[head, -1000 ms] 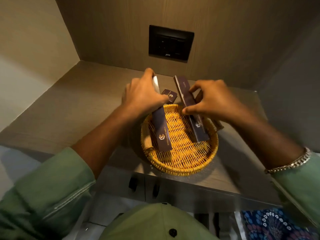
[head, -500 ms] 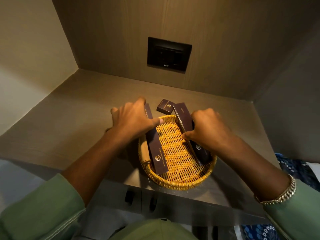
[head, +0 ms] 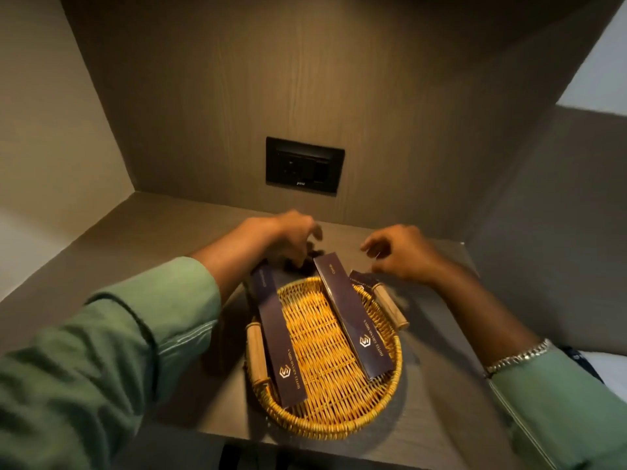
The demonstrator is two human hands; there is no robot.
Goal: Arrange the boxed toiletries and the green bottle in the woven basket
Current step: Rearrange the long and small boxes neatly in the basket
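The yellow woven basket (head: 339,430) sits on the shelf in front of me. Two long dark boxes lie in it, leaning on the far rim: one along the left side (head: 276,337), one to the right of centre (head: 353,320). A smaller dark box (head: 362,278) pokes out behind the right one. My left hand (head: 288,235) is just past the far rim, fingers curled down over a small, blurred dark thing (head: 305,262). My right hand (head: 403,254) hovers over the far right rim, fingers apart and holding nothing. No green bottle is in view.
The basket has wooden handles on the left (head: 254,354) and right (head: 390,308). A black socket panel (head: 304,165) is set in the back wall. Side walls close in the grey shelf (head: 135,266), whose front edge runs just below the basket.
Both hands have let go of the long boxes, which now rest in the basket. The left hand moved to the small dark thing behind the rim; the right hand lifted off and opened.
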